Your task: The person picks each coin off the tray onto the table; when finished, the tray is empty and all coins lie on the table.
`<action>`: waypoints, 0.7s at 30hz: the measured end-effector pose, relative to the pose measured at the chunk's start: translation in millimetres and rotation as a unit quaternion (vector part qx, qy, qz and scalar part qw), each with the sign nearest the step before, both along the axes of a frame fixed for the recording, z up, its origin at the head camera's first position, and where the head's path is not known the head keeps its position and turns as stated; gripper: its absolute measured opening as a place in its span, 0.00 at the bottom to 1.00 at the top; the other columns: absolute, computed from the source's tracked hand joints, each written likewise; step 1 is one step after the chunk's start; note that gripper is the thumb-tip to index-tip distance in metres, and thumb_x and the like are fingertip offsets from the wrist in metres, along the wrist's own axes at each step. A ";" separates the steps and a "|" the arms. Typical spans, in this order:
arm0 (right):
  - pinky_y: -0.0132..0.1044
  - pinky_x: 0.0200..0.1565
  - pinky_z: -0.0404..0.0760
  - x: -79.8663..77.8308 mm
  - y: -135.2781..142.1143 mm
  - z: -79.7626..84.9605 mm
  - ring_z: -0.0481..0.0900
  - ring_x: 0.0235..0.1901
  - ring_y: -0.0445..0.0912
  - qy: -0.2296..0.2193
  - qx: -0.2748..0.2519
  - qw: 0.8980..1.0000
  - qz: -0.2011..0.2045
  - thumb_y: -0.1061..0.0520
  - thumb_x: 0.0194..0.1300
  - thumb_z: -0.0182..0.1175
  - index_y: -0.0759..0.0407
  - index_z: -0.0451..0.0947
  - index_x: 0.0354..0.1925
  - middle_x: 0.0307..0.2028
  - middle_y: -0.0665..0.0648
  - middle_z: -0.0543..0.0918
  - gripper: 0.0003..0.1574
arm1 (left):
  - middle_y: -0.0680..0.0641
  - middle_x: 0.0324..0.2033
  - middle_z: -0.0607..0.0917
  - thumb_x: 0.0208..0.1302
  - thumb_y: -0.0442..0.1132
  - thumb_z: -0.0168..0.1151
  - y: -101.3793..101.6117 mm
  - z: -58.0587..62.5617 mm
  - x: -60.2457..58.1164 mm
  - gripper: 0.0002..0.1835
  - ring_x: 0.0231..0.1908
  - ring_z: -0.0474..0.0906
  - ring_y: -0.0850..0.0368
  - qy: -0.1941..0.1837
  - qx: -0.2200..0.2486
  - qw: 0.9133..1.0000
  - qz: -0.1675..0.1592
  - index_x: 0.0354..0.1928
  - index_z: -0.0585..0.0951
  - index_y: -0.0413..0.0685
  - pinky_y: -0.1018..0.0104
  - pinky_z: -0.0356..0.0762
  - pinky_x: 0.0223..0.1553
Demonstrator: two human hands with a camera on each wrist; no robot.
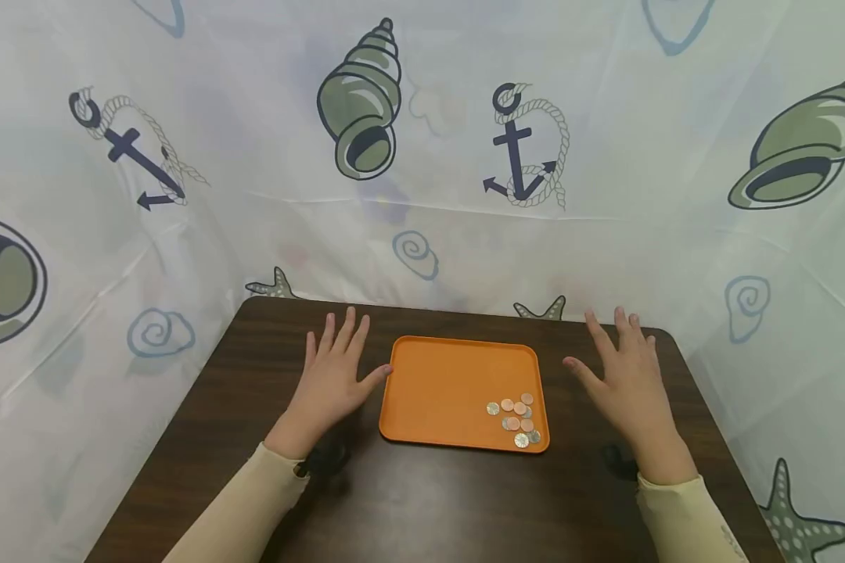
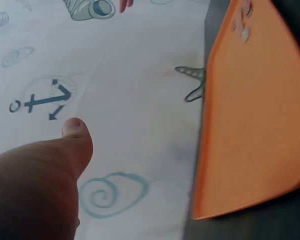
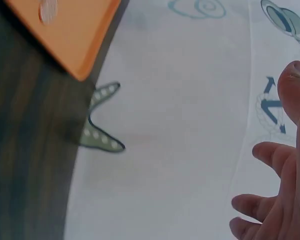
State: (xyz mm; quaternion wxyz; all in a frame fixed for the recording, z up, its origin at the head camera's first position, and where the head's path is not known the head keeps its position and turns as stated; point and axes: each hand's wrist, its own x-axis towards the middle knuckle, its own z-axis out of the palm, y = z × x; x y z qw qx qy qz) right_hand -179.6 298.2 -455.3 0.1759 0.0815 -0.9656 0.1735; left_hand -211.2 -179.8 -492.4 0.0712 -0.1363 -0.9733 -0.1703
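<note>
An orange tray lies on the dark wooden table, with several copper and silver coins grouped near its front right corner. To the tray's left, my left hand is held with fingers spread, its thumb tip by the tray's left rim; whether it touches cannot be told. My right hand is spread apart from the tray on the right, holding nothing. The left wrist view shows the left thumb away from the tray. In the right wrist view the right fingers are extended and separate.
The dark table extends around the tray on all sides. Behind and beside it hangs a white cloth printed with shells, anchors and starfish. Dark straps or devices sit at the wrists.
</note>
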 end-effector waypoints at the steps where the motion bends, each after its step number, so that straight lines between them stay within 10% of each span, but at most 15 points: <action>1: 0.82 0.78 0.47 2.3 -2.6 -3.8 0.45 0.84 0.79 -0.001 -0.008 1.000 0.004 0.32 0.75 0.67 0.45 0.54 0.89 0.84 0.79 0.51 0.57 | 0.46 0.90 0.40 0.73 0.80 0.52 1.5 -5.6 2.1 0.58 0.89 0.32 0.35 -0.008 0.007 1.000 -0.005 0.91 0.44 0.57 0.22 0.34 0.83; 13: 0.61 0.54 0.84 21.4 -33.0 -43.6 0.79 0.55 0.60 -0.095 -0.107 0.990 0.005 0.43 0.81 0.65 0.55 0.73 0.77 0.58 0.66 0.80 0.36 | 0.36 0.89 0.45 0.68 0.75 0.66 17.0 -56.7 25.4 0.67 0.89 0.34 0.37 -0.157 0.099 0.982 -0.033 0.89 0.43 0.41 0.34 0.41 0.86; 21: 0.34 0.30 0.74 23.2 -44.2 -64.5 0.74 0.31 0.46 -0.182 -0.158 0.971 0.006 0.54 0.78 0.68 0.57 0.84 0.58 0.36 0.53 0.80 0.15 | 0.35 0.88 0.43 0.60 0.74 0.75 21.4 -79.4 25.2 0.75 0.89 0.33 0.38 -0.209 0.134 0.966 -0.069 0.89 0.41 0.39 0.34 0.39 0.87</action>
